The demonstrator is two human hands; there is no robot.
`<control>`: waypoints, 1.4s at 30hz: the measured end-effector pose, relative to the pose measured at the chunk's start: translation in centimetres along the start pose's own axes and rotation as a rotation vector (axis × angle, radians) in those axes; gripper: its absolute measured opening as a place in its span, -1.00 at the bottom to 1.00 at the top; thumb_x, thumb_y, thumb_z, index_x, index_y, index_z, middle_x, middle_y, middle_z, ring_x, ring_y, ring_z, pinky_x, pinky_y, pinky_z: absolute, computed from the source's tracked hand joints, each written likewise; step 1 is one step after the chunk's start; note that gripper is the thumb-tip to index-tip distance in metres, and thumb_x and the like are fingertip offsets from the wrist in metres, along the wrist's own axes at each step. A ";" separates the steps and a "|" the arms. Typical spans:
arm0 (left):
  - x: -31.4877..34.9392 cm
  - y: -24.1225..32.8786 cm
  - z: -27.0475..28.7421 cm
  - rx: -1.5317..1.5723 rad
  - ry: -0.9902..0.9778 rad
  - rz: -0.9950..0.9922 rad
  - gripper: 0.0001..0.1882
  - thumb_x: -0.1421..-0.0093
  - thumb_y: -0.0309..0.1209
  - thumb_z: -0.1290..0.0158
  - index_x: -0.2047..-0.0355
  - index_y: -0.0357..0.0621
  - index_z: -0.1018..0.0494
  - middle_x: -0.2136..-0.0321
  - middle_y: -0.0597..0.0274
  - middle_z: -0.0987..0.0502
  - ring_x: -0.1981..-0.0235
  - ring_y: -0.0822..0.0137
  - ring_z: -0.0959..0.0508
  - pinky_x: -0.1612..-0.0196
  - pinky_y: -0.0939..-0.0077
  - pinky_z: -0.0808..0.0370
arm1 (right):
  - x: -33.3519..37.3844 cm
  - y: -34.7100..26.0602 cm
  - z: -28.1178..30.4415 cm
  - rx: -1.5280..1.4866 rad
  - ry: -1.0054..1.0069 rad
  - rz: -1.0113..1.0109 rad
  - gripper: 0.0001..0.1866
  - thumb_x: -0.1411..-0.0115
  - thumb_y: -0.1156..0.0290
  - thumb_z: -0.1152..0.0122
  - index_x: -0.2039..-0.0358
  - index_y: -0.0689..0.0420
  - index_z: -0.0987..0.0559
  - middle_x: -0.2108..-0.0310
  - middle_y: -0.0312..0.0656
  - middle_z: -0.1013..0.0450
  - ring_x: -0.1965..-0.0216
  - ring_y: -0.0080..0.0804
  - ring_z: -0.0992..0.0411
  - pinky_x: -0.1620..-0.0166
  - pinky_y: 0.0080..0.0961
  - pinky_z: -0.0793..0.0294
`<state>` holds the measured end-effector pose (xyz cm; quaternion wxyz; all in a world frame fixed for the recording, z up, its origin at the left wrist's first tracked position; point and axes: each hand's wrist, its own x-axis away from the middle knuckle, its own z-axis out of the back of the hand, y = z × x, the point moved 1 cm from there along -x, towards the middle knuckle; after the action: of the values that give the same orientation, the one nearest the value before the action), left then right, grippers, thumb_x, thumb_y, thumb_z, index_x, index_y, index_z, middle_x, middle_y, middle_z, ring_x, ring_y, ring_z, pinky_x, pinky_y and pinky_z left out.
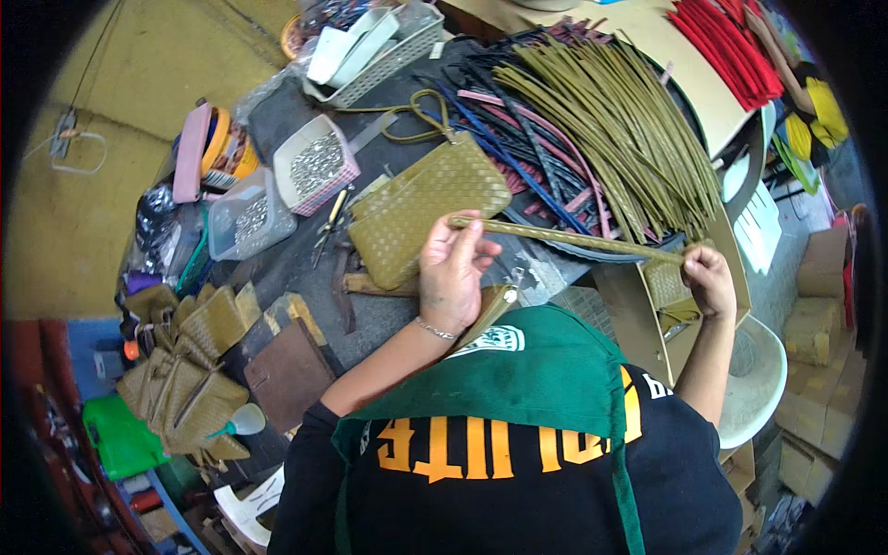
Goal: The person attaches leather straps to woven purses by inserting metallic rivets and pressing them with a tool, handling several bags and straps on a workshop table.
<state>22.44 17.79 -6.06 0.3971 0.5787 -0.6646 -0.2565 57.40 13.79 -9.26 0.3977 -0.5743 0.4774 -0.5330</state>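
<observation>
A narrow olive strap is stretched between my two hands, sloping slightly down to the right. My left hand pinches one end between thumb and fingers, just beside an olive woven pouch on the dark worktable. Farther right, my right hand is closed around the strap's other end, over an open cardboard box with olive pieces in it. A looped olive strap lies at the pouch's far corner. Behind the stretched strap rests a big bundle of olive strips.
A pink-white basket and a clear tub hold small metal parts. Pliers lie beside them. Several woven olive pouches are piled at left. Red strips and another person's arm are at far right.
</observation>
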 end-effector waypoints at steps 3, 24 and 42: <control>0.0 0.1 0.2 0.007 -0.002 0.004 -0.87 -0.10 -0.44 0.10 0.31 -0.13 -0.30 0.54 0.36 -0.39 0.58 0.52 -0.44 0.55 0.74 -0.33 | -1.1 -0.4 -0.2 -0.076 0.079 -0.006 -0.87 0.10 0.47 -0.18 0.62 0.16 -0.40 0.74 -0.38 -0.27 0.72 -0.67 -0.18 0.65 -0.77 -0.12; 0.3 0.9 1.2 -0.453 -0.313 0.225 -0.79 -0.09 -0.42 0.06 0.29 -0.28 -0.32 0.37 0.20 -0.44 0.34 0.47 -0.44 0.30 0.70 -0.37 | -4.6 -1.6 -18.7 -0.363 -0.198 -0.122 -0.89 -0.12 0.42 0.07 0.37 0.18 -0.33 0.48 -0.20 -0.40 0.57 -0.60 -0.40 0.57 -0.82 -0.38; 1.5 2.8 0.1 -1.248 -0.682 -0.248 -0.87 0.08 -0.49 -0.05 0.48 -0.29 -0.43 0.54 0.29 -0.35 0.51 0.60 -0.36 0.46 0.71 -0.31 | -2.5 -2.4 -18.6 -0.285 -0.273 -0.078 -0.64 0.05 0.56 -0.12 0.21 0.16 -0.27 0.49 -0.25 -0.40 0.48 -0.55 -0.39 0.43 -0.74 -0.33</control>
<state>20.76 16.93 -3.47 0.3920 0.2031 -0.4106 -0.7978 39.29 17.75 -5.37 0.3524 -0.7098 0.4671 -0.3921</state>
